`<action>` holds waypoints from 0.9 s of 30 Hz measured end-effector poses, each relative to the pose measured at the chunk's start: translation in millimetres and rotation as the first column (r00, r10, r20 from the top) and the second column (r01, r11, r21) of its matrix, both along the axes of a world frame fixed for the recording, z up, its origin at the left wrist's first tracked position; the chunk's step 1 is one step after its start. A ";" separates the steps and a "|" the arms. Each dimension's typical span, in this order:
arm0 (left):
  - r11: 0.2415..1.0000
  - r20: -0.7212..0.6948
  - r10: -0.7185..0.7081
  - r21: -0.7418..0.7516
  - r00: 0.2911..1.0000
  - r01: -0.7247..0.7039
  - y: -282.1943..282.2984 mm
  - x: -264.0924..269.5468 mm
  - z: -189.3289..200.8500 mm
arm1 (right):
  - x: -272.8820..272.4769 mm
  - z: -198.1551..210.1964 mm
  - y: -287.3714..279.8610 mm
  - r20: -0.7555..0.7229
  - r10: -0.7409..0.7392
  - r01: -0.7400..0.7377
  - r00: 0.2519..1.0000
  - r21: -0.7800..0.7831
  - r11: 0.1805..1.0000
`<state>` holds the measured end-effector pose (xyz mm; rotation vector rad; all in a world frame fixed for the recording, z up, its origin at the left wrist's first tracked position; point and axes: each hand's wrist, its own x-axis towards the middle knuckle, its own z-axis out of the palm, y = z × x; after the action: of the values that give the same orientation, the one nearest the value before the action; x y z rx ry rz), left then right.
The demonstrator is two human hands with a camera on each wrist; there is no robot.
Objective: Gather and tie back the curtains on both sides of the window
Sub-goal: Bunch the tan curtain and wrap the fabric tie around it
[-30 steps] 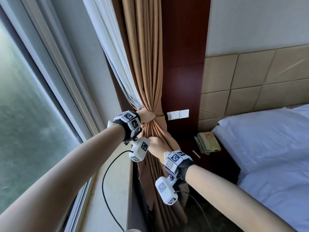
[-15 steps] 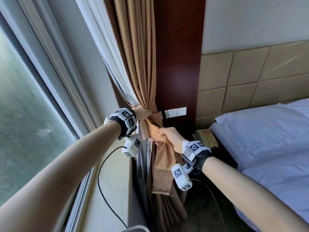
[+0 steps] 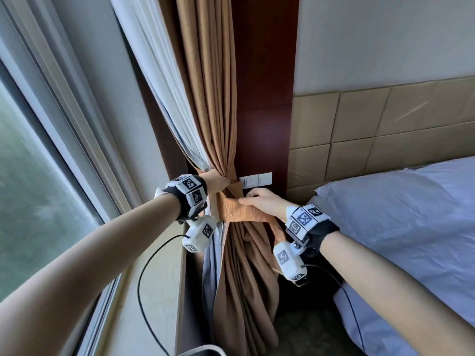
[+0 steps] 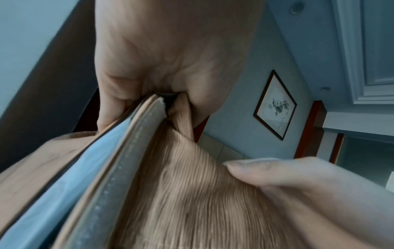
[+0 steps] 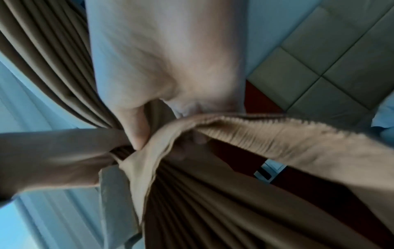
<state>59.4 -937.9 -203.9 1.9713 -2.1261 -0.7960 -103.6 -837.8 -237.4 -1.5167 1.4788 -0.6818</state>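
Observation:
A tan curtain (image 3: 213, 98) with a white sheer curtain (image 3: 159, 73) behind it hangs gathered against a dark wood panel. My left hand (image 3: 217, 183) grips the bundle at its waist; in the left wrist view its palm (image 4: 170, 59) closes on the folded curtain edges (image 4: 149, 118). My right hand (image 3: 257, 201) holds a tan tie-back band (image 3: 239, 213) drawn across the front of the bundle just below the left hand. In the right wrist view, which is blurred, the thumb (image 5: 136, 128) pinches the band (image 5: 277, 134). The band's far end behind the curtain is hidden.
A bed with white linen (image 3: 398, 227) stands close on the right, below a padded tan headboard (image 3: 385, 124). White wall switches (image 3: 257, 179) sit just behind the curtain. The stone window sill (image 3: 154, 291) and window glass (image 3: 38, 188) lie to the left. A black cable (image 3: 140, 278) dangles from my left wrist.
My right hand has come up from the lower curtain and carried the band across the front of the bundle toward the wall switches. The left hand has kept its grip.

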 end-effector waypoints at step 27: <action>0.964 0.101 0.263 0.018 0.960 -0.266 17.3 7.9 17.8 | 45.1 0.6 20.9 0.039 0.043 -0.012 0.998 -0.588 0.809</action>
<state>67.3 -920.6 -186.1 2.2910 -1.8491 -0.7023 -58.5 -816.9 -236.8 -1.9580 1.2569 -1.2359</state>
